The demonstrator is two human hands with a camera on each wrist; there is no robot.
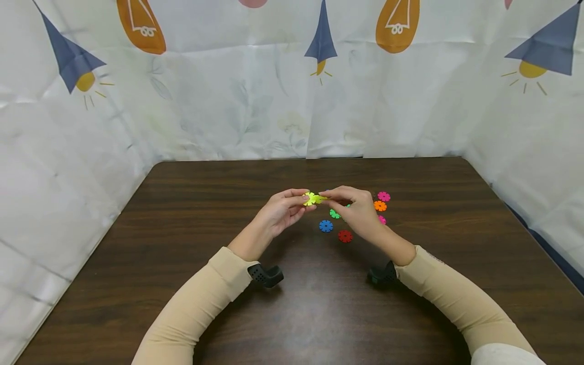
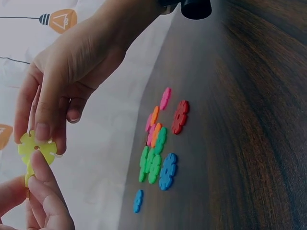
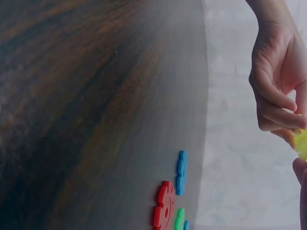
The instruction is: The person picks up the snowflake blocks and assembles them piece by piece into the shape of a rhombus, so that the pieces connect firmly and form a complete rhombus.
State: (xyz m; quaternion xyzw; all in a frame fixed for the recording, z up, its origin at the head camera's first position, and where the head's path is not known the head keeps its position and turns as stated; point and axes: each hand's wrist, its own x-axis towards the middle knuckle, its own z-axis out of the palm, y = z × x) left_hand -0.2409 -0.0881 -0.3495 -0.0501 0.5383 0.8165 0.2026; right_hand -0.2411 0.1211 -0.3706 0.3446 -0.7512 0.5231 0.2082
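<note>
Up above the table, both hands hold bright yellow notched plastic discs, shaped like flowers. My left hand pinches one yellow disc between thumb and fingers. With thumb and fingertips, my right hand grips a second yellow disc. In the left wrist view the two discs meet at an angle, edge to edge; whether their notches are locked I cannot tell. Only part of the yellow pieces shows in the right wrist view. Below the hands lie a blue disc, a red disc and a green disc.
More discs lie by the right hand, among them a pink disc and an orange disc; the hand partly covers the group. The dark wooden table ends at a printed white curtain. Each wrist carries a black camera.
</note>
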